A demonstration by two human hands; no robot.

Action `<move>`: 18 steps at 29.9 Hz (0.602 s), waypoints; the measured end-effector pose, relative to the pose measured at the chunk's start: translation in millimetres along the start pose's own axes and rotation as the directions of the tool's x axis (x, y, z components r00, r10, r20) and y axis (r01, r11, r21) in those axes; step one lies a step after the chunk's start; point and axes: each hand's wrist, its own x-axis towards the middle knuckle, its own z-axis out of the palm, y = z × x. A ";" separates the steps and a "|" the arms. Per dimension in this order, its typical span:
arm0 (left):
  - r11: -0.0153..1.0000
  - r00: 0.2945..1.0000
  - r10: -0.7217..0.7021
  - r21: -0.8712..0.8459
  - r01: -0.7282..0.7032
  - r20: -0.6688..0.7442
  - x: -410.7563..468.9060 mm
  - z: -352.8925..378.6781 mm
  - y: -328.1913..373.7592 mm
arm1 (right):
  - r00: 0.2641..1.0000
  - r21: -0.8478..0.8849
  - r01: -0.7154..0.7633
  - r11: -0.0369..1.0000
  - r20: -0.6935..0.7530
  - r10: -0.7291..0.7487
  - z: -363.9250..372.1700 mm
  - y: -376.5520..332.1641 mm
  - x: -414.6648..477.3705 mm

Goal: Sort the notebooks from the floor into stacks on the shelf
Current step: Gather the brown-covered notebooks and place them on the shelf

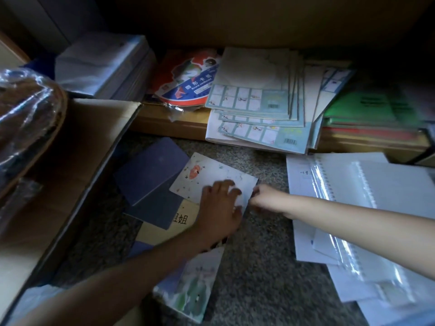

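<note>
Nearest, a flowered notebook (188, 285) lies on the carpet (259, 267). Just beyond it, the white notebook (211, 175) rests on the floor over dark blue notebooks (150, 175). The left hand (221, 208) curls its fingers over the white notebook's near right corner. The right hand (263, 198), blurred, pinches its right edge. On the far shelf (169, 123) stands a stack of pale green notebooks (254, 100).

The white notebook (211, 177) carries an orange-red blot and scattered dark specks. The dark blue notebooks (150, 170) are plain, and a tan book (186, 218) bears black characters. A pale notebook (193, 285) shows washed green and white painting. The floor (259, 267) is speckled grey. On the tan shelf (169, 124), teal booklets (254, 100) show grids of white squares, a round pack (186, 83) is red and blue, and folders (360, 107) are green.
</note>
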 end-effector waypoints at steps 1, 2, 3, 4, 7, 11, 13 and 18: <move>1.000 1.000 -0.004 0.030 0.004 0.020 19.7 -7.8 -15.9 | 1.000 0.012 0.006 1.000 0.002 -0.006 0.6 4.1 -1.2; 0.996 0.996 -0.022 0.092 0.014 0.085 38.9 -15.7 -32.2 | 1.000 0.013 -0.002 1.000 -0.005 0.002 1.4 8.2 -1.8; 0.985 0.980 -0.057 0.169 0.024 0.193 56.6 -23.4 -47.8 | 1.000 0.017 -0.017 1.000 -0.003 0.017 2.0 10.6 -2.3; 0.972 0.945 -0.109 0.233 0.036 0.309 70.5 -28.9 -60.8 | 1.000 0.031 -0.030 0.999 0.008 0.030 2.0 13.7 -1.9; 0.955 0.852 -0.194 0.291 0.051 0.487 90.4 -34.7 -80.9 | 0.999 0.070 -0.032 0.997 0.030 0.030 0.3 19.2 -0.7; 0.930 0.882 -0.167 0.369 -0.008 0.441 94.8 -37.4 -75.2 | 0.999 0.080 -0.048 0.996 0.029 0.046 -1.2 21.7 -1.7; 0.898 0.907 -0.135 0.436 -0.059 0.400 95.3 -43.1 -67.8 | 0.998 0.040 -0.057 0.998 0.022 0.056 -1.5 23.8 -3.7; 0.910 0.860 -0.073 0.386 -0.149 0.505 97.8 -84.0 -45.7 | 0.996 -0.043 -0.056 0.998 0.066 0.059 -6.8 25.1 -25.9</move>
